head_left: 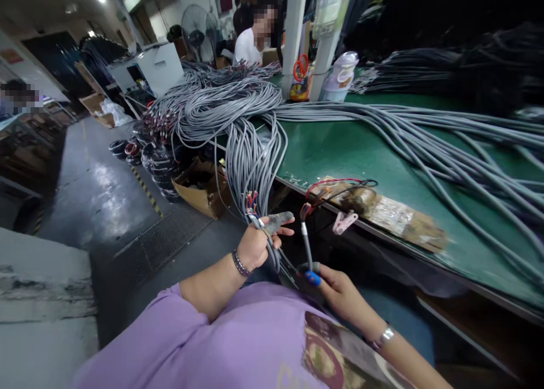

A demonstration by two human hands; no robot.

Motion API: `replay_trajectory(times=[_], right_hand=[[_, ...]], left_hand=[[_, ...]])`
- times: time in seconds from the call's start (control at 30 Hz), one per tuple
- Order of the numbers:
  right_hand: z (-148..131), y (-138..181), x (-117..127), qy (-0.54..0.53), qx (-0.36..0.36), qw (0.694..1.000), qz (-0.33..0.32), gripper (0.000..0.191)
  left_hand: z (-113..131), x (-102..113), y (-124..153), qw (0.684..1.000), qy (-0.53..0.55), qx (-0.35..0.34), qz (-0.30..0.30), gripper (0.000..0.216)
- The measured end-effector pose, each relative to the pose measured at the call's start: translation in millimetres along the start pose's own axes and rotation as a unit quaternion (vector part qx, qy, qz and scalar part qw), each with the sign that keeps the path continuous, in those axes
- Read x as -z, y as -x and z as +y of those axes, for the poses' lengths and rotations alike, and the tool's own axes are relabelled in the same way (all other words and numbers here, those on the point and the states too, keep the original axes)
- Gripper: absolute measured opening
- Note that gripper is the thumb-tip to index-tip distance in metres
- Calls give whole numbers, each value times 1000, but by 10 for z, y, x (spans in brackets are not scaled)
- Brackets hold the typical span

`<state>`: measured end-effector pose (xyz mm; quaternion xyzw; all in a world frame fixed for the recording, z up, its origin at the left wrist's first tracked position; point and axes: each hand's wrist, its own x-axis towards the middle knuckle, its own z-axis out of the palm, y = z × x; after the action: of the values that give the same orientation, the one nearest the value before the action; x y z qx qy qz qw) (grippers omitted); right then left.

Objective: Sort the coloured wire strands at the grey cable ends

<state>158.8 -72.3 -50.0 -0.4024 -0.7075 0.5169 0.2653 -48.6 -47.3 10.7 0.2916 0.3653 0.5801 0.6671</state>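
My left hand (259, 241) is closed around several grey cables (274, 258), whose stripped ends show coloured wires (252, 202) above the fist. Its thumb and a finger, with grey finger covers, stretch out to the right. In my right hand (327, 281), a single grey cable (306, 244) is pinched between covered fingertips, one cover blue. That cable stands nearly upright, with a white band and coloured wires at its top, close to the table edge. Red and black leads (335, 182) lie on the table just beyond it, by a pink clip (345, 222).
A green table (323, 145) carries large coils of grey cable (229, 105) and long strands (403, 122). A taped cardboard strip (395, 216) lies along its edge. Orange-handled scissors (301, 66) and a bottle (342, 74) stand at the post. A cardboard box (199, 187) sits below; a person works beyond.
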Motion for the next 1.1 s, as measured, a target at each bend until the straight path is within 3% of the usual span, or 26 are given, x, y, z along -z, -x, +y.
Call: replay_trajectory(times=[0.1, 0.27, 0.37, 0.5, 0.6, 0.7, 0.8, 0.93, 1.03, 1.1], right_hand=[[-35, -6, -52, 15, 12, 999, -36, 45], [-36, 27, -52, 10, 22, 997, -72, 48], [-34, 46, -61, -10, 30, 996, -87, 46], [-55, 88, -43, -31, 12, 996, -82, 40], [-128, 133, 32, -93, -28, 995, 24, 36], [-266, 141, 119, -175, -78, 971, 144, 40], [-411, 85, 161, -183, -93, 964, 171, 41], [-506, -2, 165, -169, -92, 968, 162, 39], [-518, -34, 189, -115, -26, 987, 108, 28], [-508, -67, 215, -56, 8, 994, 91, 22]], left_hand=[[-36, -64, -27, 999, -33, 2, -33, 35], [-43, -111, -59, 981, -56, 97, -160, 45], [-58, -147, -93, 970, -41, 128, -202, 47], [-138, -233, -87, 971, -60, 150, -174, 43], [-225, -267, -42, 977, -121, 138, -112, 41], [-296, -275, 15, 968, -198, 118, -95, 35], [-333, -295, 63, 950, -271, 104, -115, 30], [-377, -303, 56, 922, -327, 150, -142, 30], [-428, -256, 14, 895, -328, 250, -171, 33], [-449, -228, -3, 892, -316, 276, -166, 34]])
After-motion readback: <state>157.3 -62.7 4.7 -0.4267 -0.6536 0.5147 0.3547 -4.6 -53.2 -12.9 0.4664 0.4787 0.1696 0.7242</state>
